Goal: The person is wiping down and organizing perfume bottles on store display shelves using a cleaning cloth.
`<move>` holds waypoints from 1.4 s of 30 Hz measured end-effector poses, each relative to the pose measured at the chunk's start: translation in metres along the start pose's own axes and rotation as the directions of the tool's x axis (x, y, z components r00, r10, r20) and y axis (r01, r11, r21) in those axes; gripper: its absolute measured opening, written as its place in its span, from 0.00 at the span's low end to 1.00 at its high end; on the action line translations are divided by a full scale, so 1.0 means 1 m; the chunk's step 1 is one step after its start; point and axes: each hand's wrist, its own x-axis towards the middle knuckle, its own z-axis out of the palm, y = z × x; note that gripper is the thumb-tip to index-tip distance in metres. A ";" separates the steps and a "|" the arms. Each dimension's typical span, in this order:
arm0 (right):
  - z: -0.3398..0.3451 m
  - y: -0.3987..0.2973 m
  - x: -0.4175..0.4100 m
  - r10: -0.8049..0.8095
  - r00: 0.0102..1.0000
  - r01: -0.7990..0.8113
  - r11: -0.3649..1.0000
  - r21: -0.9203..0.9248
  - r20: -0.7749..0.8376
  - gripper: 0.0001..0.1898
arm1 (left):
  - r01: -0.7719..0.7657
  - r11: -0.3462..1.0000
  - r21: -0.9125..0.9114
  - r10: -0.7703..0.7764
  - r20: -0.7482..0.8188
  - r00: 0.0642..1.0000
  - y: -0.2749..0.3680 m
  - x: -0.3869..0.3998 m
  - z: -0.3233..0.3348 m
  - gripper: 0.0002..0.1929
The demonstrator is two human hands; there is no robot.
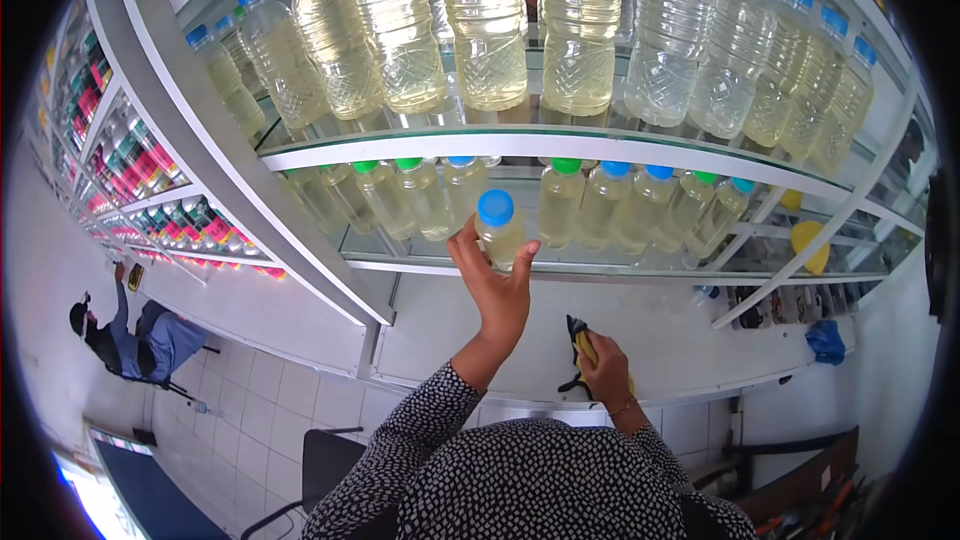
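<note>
My left hand point(495, 300) is raised to the lower glass shelf, its thumb and fingers around a clear plastic bottle point(501, 238) with a blue cap and pale yellow liquid. On that shelf, similar bottles point(416, 199) with green and blue caps stand to the left, and more bottles point(604, 206) stand to the right. Lower down, over the white counter point(465, 337), my right hand point(609, 367) grips a yellow and black item point(585, 349), perhaps a cloth; its exact kind cannot be told. Whether the held bottle touches the shelf is unclear.
Larger filled bottles point(484, 37) line the upper glass shelf point(450, 142). A blue plastic bag point(825, 342) lies at the counter's right end. A black chair point(330, 465) stands below left. Another person point(135, 337) sits farther left beside shelves of pink-labelled bottles point(202, 221).
</note>
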 end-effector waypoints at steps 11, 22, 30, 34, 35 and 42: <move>0.006 0.007 0.006 -0.069 0.994 0.073 0.997 -0.037 0.088 0.17 | 0.007 1.000 0.005 -0.006 -0.146 0.989 0.003 0.000 0.020 0.36; 0.002 0.004 0.008 -0.109 0.987 0.112 0.993 -0.023 0.121 0.17 | -0.161 0.974 0.163 0.172 -0.056 0.984 -0.006 -0.016 0.013 0.14; 0.004 0.007 0.006 -0.107 0.988 0.106 0.994 0.016 0.107 0.17 | -0.136 0.970 0.199 0.137 0.007 0.990 0.001 -0.015 0.012 0.16; 0.004 0.008 0.006 -0.097 0.988 0.097 0.995 0.014 0.119 0.17 | -0.113 0.974 0.195 0.113 0.013 0.994 0.004 -0.014 0.012 0.16; 0.004 0.008 0.005 -0.095 0.988 0.094 0.995 0.015 0.120 0.17 | -0.114 0.974 0.196 0.114 0.013 0.993 0.004 -0.014 0.012 0.16; 0.005 0.006 0.005 -0.137 0.987 0.139 0.990 -0.010 0.083 0.16 | -0.144 0.966 0.216 0.142 0.022 0.990 0.007 -0.012 0.007 0.16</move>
